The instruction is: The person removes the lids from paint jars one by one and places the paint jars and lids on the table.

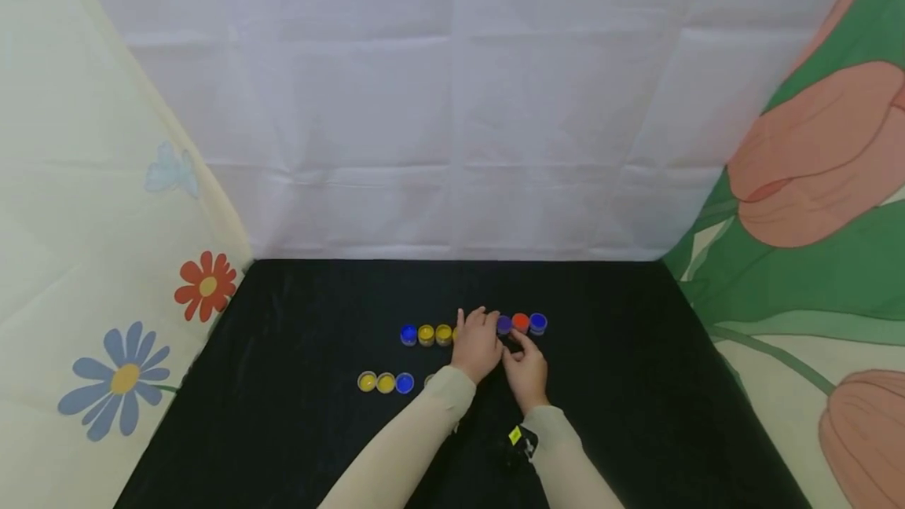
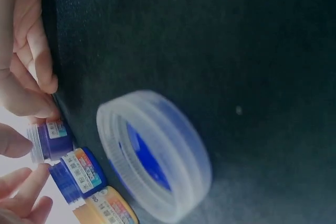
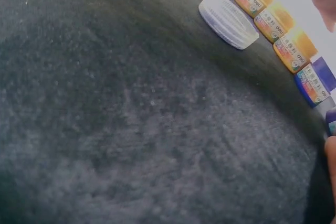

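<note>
Head view: left hand [image 1: 476,346] spreads loosely over the jar row [image 1: 443,335], right hand [image 1: 526,374] touches the purple jar [image 1: 503,326], grasp unclear, seemingly steadying its alignment.

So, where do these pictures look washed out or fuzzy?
Head view: fairly even light, with creases shading the white backdrop; left wrist view: the near, large-looking clear lid seems slightly soft, and the background behind the jars glares white; right wrist view: similar white glare at upper right, while the black cloth looks grainy.
</note>
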`<state>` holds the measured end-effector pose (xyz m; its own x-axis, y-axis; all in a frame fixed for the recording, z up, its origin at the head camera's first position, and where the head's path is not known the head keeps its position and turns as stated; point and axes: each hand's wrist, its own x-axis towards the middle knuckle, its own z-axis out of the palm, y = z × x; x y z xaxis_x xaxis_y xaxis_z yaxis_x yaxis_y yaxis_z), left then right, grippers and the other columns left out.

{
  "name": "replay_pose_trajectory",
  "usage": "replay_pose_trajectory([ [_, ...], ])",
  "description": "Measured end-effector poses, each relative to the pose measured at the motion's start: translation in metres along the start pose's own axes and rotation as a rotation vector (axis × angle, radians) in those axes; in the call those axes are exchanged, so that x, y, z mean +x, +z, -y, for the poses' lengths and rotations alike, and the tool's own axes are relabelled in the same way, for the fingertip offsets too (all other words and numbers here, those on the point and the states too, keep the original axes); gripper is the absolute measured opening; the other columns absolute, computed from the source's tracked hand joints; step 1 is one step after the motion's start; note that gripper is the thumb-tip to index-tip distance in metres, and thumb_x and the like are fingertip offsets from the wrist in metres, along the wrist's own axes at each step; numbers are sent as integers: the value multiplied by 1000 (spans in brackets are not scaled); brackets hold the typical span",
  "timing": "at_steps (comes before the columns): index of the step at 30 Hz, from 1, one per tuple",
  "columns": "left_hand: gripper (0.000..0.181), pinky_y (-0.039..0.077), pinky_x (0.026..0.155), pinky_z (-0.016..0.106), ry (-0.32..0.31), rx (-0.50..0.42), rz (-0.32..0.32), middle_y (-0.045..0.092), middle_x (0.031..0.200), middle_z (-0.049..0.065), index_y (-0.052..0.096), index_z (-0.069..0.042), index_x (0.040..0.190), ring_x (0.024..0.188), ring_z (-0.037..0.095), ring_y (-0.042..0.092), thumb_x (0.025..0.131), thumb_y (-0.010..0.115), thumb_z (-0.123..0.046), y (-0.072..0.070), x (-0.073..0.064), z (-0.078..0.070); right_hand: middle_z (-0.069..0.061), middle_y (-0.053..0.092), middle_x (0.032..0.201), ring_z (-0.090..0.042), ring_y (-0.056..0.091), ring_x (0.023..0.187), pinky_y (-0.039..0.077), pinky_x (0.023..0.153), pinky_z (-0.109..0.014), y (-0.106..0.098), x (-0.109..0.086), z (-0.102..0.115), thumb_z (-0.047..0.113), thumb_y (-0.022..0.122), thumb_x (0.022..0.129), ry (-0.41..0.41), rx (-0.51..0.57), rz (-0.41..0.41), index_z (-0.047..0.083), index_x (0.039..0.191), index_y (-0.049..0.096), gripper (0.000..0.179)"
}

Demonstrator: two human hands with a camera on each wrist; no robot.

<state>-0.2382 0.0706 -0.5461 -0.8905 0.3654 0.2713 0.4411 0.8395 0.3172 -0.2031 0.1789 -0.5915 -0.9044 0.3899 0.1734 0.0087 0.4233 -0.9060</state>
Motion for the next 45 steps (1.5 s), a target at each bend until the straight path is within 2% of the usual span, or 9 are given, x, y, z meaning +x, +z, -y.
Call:
replay_pose_trajectory([
  [4, 35, 31, 114, 62, -20, -1, -12, 69, 115, 11, 68, -7, 126, 132, 28, 52, 91, 72, -11, 1, -1, 0, -24, 70, 114, -12, 60, 65, 45, 56, -20, -1, -1, 1, -3, 70, 88, 17, 28, 21, -6, 123, 68, 35],
  [11, 33, 30, 114, 62, -24, 14, 15, 74, 112, 6, 67, -8, 121, 137, 26, 48, 90, 74, -10, -1, 2, -2, -24, 70, 116, -14, 65, 68, 48, 58, -20, -1, -1, 3, -3, 69, 90, 57, 57, 19, -5, 120, 68, 31],
  [17, 22, 29, 114, 62, -26, -19, 15, 76, 107, 4, 69, -11, 115, 131, 24, 53, 93, 72, -9, -4, 3, -3, -26, 69, 116, -16, 70, 71, 53, 60, -19, 1, -1, 1, -3, 70, 90, 92, 109, 1, -6, 118, 67, 28],
  [23, 26, 30, 115, 60, 23, 52, 27, 75, 108, 3, 72, -16, 116, 127, 24, 55, 91, 78, -15, -3, 1, 0, -25, 71, 110, -11, 67, 64, 53, 58, -19, 1, -4, 2, -4, 70, 91, 64, 101, -10, -5, 115, 69, 25],
  [27, 26, 39, 112, 48, 103, 116, 47, 73, 108, 6, 71, -14, 116, 123, 25, 57, 91, 77, -17, -6, -1, 1, -23, 73, 106, -13, 68, 66, 53, 59, -19, -5, -7, 3, -3, 71, 90, 25, 72, 0, -4, 113, 71, 22],
  [30, 25, 46, 106, 38, 151, 143, 76, 71, 110, 8, 69, -11, 119, 120, 25, 58, 95, 73, -19, -7, -5, 2, -21, 74, 102, -17, 70, 70, 53, 61, -20, -11, -9, 2, -2, 73, 90, -39, 19, 13, -3, 110, 72, 20],
  [34, 26, 50, 99, 32, 193, 154, 92, 69, 112, 7, 69, -10, 123, 114, 22, 58, 98, 69, -19, -6, -12, 2, -18, 74, 98, -22, 70, 77, 53, 63, -21, -19, -13, 1, -3, 73, 90, -103, -40, 27, -3, 107, 73, 17],
  [38, 28, 50, 96, 30, 203, 136, 101, 69, 110, 5, 68, -10, 126, 110, 20, 57, 99, 68, -19, -6, -18, 0, -19, 74, 97, -23, 69, 78, 52, 64, -20, -26, -17, -1, -4, 72, 90, -100, -38, 47, -4, 106, 73, 16],
  [45, 28, 50, 95, 29, 187, 90, 124, 70, 110, 7, 69, -7, 126, 105, 20, 58, 99, 68, -17, -13, -32, -4, -17, 75, 95, -10, 63, 69, 50, 62, -19, -35, -23, -1, -2, 75, 89, -102, -15, 119, -3, 103, 74, 14],
])
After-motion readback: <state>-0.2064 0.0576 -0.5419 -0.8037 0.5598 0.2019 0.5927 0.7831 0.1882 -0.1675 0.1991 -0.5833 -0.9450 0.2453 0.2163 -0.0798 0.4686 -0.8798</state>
